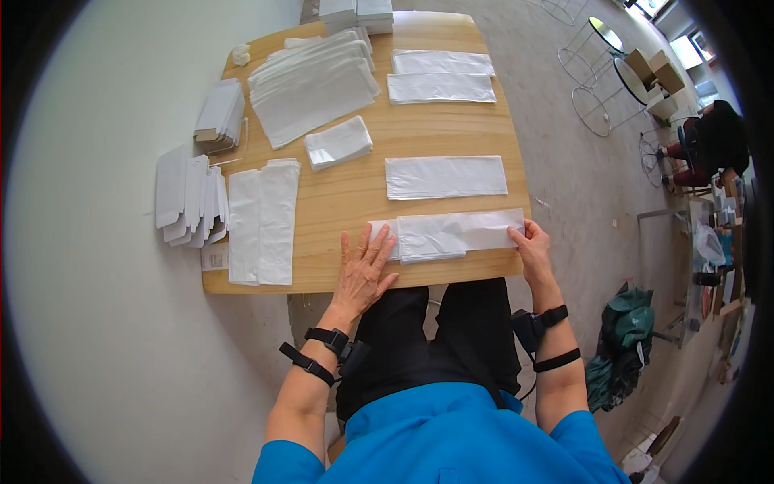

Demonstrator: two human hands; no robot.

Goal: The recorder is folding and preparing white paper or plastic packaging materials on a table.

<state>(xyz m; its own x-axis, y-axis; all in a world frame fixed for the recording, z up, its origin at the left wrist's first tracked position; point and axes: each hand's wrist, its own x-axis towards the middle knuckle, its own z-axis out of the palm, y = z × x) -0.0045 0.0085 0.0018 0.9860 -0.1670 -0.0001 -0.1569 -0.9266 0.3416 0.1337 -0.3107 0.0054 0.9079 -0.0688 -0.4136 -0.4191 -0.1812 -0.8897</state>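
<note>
Along the near edge of the wooden table (334,202) lies a thin white folded sheet (451,234); I cannot tell whether it is paper or thin plastic. My left hand (364,270) rests flat with fingers spread, its fingertips on the sheet's left end. At the other end, my right hand (532,244) pinches the sheet's right edge between thumb and fingers. Just beyond it lies a second folded white strip (446,177), flat and untouched. Two more white strips (442,87) lie one partly over the other farther back on the right.
Large white sheets (314,93) are fanned out at the back left, near a small folded white bundle (339,143). Two long white strips (264,222) lie at the left. White flat boxes (189,194) crowd the left edge; white stacks (355,12) stand at the back. A person (709,145) sits far right.
</note>
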